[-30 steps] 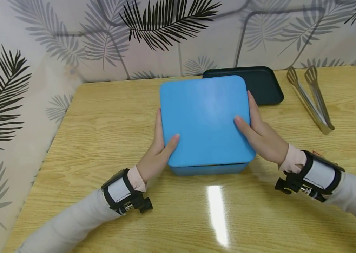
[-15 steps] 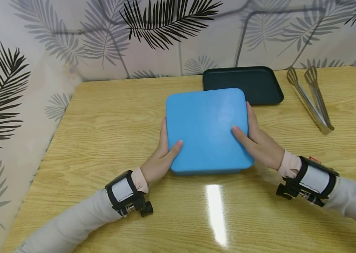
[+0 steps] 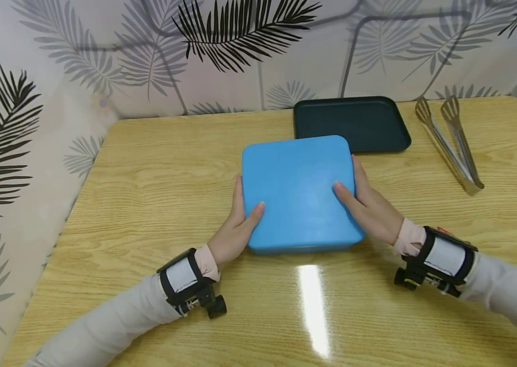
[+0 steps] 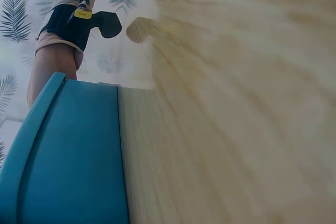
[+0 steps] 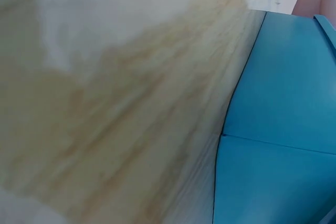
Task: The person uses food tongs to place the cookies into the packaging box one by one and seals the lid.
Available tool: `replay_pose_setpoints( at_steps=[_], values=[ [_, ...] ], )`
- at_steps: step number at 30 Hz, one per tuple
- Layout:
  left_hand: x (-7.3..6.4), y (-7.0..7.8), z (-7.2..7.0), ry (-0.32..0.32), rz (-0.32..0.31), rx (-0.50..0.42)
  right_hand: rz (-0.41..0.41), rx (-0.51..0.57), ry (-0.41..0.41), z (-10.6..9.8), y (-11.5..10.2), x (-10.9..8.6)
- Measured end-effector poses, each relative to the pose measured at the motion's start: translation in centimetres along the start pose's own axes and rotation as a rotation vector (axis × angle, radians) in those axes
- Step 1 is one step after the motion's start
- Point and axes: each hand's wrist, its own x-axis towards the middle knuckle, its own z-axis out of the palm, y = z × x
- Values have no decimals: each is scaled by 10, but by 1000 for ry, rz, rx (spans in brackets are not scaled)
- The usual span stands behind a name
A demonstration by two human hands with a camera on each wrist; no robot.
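A square blue lid [image 3: 297, 193] covers a blue box [image 3: 302, 250] at the middle of the table. My left hand [image 3: 235, 229] holds the lid's left side, its thumb lying on top and its fingers along the edge. On the opposite side my right hand [image 3: 373, 209] grips it the same way. In the left wrist view, the lid's rim [image 4: 21, 150] runs along the top of the box wall [image 4: 79, 156]. The right wrist view shows box walls [image 5: 278, 82] standing on the wood, with a vertical corner seam between them.
A dark rectangular tray [image 3: 355, 120] lies behind the box, partly overlapped by the lid in the head view. Steel tongs [image 3: 458, 148] rest at the back right of the wooden table [image 3: 157, 178]. A leaf-patterned wall covering [image 3: 222, 81] rises behind the table.
Both hands have brought the lid down and toward the person, onto the box. The box front that showed below its edge is now a thin strip. Tray and tongs stay put.
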Motion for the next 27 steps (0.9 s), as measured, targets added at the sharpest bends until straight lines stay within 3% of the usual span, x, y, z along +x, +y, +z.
replay_pose_setpoints(
  at_steps=[10, 27],
  values=[
    [0, 2, 9, 98, -48, -9, -13, 44, -20, 2, 2, 2],
    [3, 4, 15, 203, -71, 5, 21, -6, -2, 3, 3, 4]
  ],
)
